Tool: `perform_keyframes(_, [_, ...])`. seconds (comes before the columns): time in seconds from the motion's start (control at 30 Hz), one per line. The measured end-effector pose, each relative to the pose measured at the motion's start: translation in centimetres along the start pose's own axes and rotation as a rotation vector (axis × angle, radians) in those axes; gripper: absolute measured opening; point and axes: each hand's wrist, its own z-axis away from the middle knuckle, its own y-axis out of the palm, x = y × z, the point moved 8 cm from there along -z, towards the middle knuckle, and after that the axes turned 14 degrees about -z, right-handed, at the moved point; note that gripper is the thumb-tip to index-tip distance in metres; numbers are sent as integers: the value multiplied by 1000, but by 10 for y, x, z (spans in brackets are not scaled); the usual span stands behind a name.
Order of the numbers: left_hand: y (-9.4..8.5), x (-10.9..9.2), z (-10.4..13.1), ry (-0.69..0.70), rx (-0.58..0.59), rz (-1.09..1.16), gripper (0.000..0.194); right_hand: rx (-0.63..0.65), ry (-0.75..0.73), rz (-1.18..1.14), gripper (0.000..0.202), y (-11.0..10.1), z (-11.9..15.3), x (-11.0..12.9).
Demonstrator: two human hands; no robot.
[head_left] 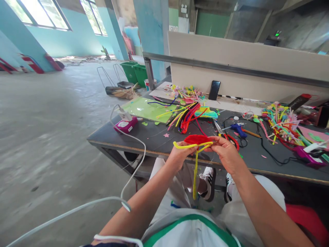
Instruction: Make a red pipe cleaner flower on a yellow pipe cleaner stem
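Both my hands hold a craft piece made of red and yellow pipe cleaners over the table's front edge. Its red part [197,139] is a flat, pointed shape on the far side. A yellow pipe cleaner [195,175] hangs down from it as a stem, with yellow lengths spreading to both sides. My left hand [180,153] is closed on its left side, fingers partly hidden. My right hand [224,151] pinches the right end of the yellow pipe cleaner. Beyond my hands lies a bundle of coloured pipe cleaners [189,118].
On the dark table [154,135] are a blue glue gun [239,130], red-handled scissors [232,140], a green sheet [146,109] and a propped phone [214,90]. Pipe-cleaner piles [280,121] lie right. A white cable [140,137] runs from a purple power socket [125,125] past my left arm.
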Motion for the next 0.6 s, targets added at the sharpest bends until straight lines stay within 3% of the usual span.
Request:
perform_keyframes(0.2, [10,-3,1,3,75,5,26,-101,-3,110,18,-2,-7,7])
perform_keyframes(0.37, [14,0,0,-10,135,25,29,-49,-2,-40,18,3,-13,5])
perform_keyframes(0.5, [11,5,-1,-29,149,33,31,1,88,-162,23,5,-10,-3])
perform_keyframes(0.6, [15,2,0,-31,195,28,38,10,74,-140,24,5,-6,-2])
